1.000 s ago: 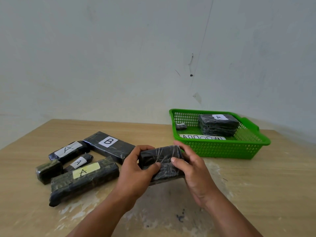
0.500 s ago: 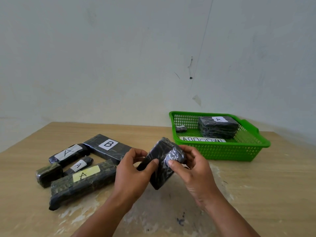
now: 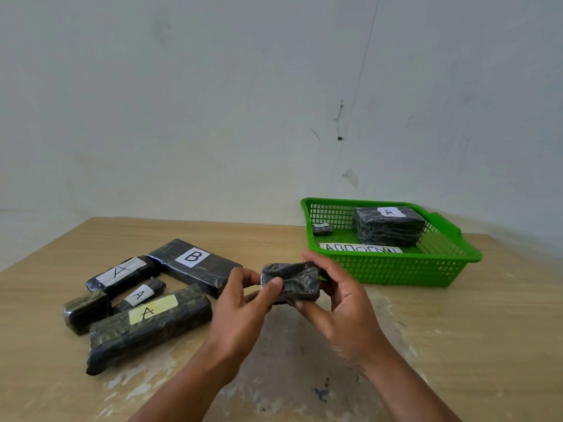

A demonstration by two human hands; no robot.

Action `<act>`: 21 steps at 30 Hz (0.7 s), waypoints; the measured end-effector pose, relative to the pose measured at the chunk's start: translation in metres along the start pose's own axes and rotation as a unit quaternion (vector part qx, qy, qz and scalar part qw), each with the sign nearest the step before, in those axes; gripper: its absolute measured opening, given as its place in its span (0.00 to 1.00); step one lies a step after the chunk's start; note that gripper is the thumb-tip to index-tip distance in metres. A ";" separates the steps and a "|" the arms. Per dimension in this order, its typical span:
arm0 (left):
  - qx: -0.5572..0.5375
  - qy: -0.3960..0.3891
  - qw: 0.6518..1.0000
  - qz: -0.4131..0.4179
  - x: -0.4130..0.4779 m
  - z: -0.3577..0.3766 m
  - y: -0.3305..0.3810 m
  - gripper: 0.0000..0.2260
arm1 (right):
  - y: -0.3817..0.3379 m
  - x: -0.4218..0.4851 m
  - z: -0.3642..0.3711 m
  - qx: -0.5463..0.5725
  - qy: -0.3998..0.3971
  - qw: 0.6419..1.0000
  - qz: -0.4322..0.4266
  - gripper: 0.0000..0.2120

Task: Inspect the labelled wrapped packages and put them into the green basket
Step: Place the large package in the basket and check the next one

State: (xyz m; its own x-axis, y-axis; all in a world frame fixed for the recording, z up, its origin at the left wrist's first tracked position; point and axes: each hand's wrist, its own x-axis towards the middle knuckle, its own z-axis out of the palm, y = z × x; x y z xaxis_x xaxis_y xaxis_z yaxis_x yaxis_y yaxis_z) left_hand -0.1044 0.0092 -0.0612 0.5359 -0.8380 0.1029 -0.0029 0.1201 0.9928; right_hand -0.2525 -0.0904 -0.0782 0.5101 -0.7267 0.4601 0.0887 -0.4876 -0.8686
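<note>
Both hands hold a small black wrapped package above the table's middle; no label shows on the side facing me. My left hand pinches its left end with thumb and fingers. My right hand curls round its right end and underside. The green basket stands at the back right. In it lie a black block labelled A, a tiny wrapped package and a white strip with letters. On the left lie a flat package labelled B and several packages labelled A.
The wooden table has worn pale patches near its front middle. A small unlabelled dark package lies at the far left of the pile. A plain pale wall rises behind the table.
The held package has been turned in both hands, from lying flat, through standing on edge, to showing another side. The hands rose slightly and stayed over the table's middle.
</note>
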 end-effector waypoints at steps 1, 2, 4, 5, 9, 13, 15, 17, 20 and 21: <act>-0.003 0.001 1.000 0.000 0.000 0.000 0.000 0.15 | -0.001 0.000 0.000 0.016 -0.004 1.000 0.012 0.32; -0.006 0.003 1.000 0.000 0.001 -0.001 0.000 0.15 | -0.003 -0.001 0.000 0.031 -0.009 0.999 0.029 0.32; -0.015 0.001 1.000 0.003 0.001 -0.001 0.000 0.17 | -0.005 0.000 0.001 0.054 -0.015 0.997 0.059 0.29; -0.017 -0.003 1.000 0.008 0.001 0.000 0.000 0.17 | -0.006 0.000 0.003 0.062 -0.019 0.995 0.074 0.27; 0.005 -0.026 0.999 0.022 0.000 -0.001 -0.004 0.17 | -0.002 -0.001 0.009 0.079 -0.033 0.989 0.123 0.23; 0.030 -0.026 0.999 0.025 0.000 0.001 -0.005 0.13 | -0.001 -0.001 0.010 0.064 -0.018 0.992 0.107 0.25; 0.026 -0.018 0.999 0.027 0.000 0.003 -0.005 0.11 | -0.003 -0.002 0.011 0.067 -0.021 0.993 0.098 0.25; 0.018 -0.020 0.999 0.024 0.001 0.003 -0.004 0.11 | -0.004 -0.003 0.010 0.065 -0.024 0.994 0.086 0.25; -0.012 -0.027 1.000 0.009 0.004 -0.001 -0.005 0.07 | -0.008 -0.005 0.006 0.052 -0.040 0.996 0.058 0.28; -0.038 -0.027 0.999 -0.002 0.005 -0.003 -0.005 0.05 | -0.008 -0.006 0.004 0.057 -0.045 0.996 0.051 0.30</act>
State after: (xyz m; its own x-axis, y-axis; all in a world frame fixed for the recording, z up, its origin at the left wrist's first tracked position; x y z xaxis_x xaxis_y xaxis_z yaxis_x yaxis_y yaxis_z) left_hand -0.0991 0.0059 -0.0656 0.4895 -0.8657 0.1046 0.0642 0.1554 0.9858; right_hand -0.2524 -0.0804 -0.0749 0.5959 -0.7210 0.3536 0.1261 -0.3508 -0.9279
